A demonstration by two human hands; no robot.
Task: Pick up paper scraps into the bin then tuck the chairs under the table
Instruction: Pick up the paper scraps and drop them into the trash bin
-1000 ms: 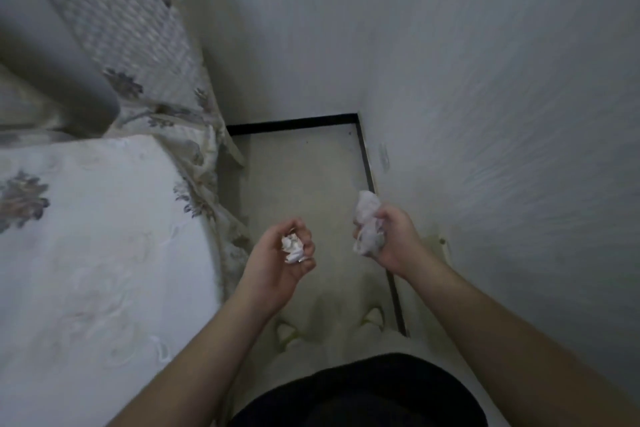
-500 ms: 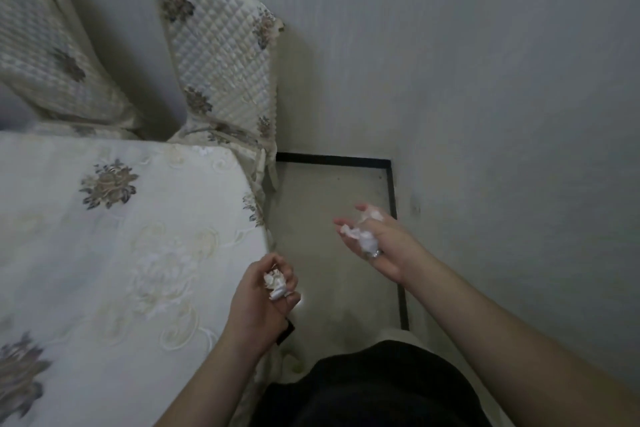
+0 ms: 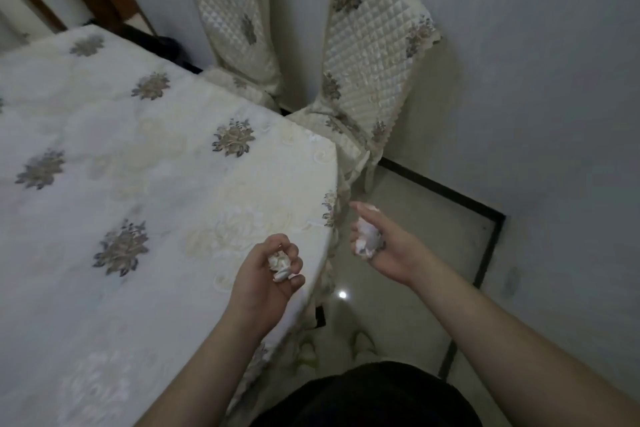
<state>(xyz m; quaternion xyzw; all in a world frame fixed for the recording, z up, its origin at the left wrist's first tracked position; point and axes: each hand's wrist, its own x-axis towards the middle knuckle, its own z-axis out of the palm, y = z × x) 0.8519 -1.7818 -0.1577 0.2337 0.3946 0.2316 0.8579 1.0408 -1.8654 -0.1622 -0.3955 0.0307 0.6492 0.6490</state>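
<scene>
My left hand (image 3: 266,270) was curled over the edge of the table (image 3: 145,184), palm up, its fingers clenched around a small crumpled paper scrap (image 3: 280,262) that sat against the palm. My right hand (image 3: 377,246) hung out over the floor (image 3: 415,253), just beside the table's corner, palm turned up and fingers only half bent; a second, larger paper wad (image 3: 367,241) lay cupped in it, gripped loosely by the bent fingers while the thumb pointed out straight. The two hands were near each other but apart, each with its own paper.

The table carried a pale embroidered cloth with grey-gold flower patches, and its hem draped down past the corner between my hands. Beyond that corner stood two chairs in quilted covers: the nearer chair (image 3: 370,55) leaned back close to the wall (image 3: 536,97), its seat meeting the table's corner, and the farther chair (image 3: 232,21) stood behind it with its seat partly under the tablecloth's edge. A dark baseboard strip ran along the foot of the wall around the pale tiles.

My feet (image 3: 360,343) showed dimly below, partly covered by my dark clothing at the bottom edge. No bin was in view. The light was poor and I could not make out whether anything lay on the floor under the cloth's hem.
</scene>
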